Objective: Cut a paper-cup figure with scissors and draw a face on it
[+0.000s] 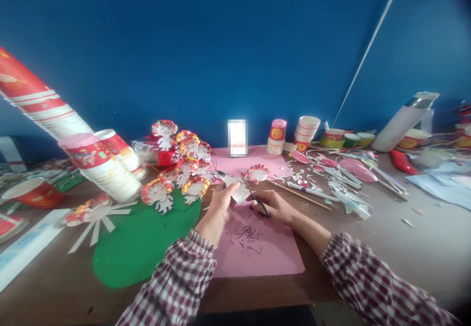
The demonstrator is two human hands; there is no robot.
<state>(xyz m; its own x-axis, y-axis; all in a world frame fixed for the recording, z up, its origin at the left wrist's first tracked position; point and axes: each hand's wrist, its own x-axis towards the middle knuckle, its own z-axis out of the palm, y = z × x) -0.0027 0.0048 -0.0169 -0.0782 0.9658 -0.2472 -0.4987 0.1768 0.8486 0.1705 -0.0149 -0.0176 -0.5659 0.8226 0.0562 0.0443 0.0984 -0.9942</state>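
Note:
My left hand (222,199) is closed on a white cut paper-cup piece (237,191) and holds it just above a pink paper sheet (272,252). My right hand (274,206) is closed on small dark-handled scissors (257,201), whose blades meet the white piece. Dark thin clippings (248,238) lie scattered on the pink sheet below my hands. Just beyond the hands lies a white cup disc with a red and yellow curled rim (257,173). Both arms wear red and white checked sleeves.
A green paper circle (140,247) lies to the left, with several finished curled-rim paper figures (184,169) behind it. Long stacks of red and white paper cups (99,162) lean at the left. Wooden sticks (301,195), paper scraps, cups (306,131) and a white cylinder (403,120) crowd the right.

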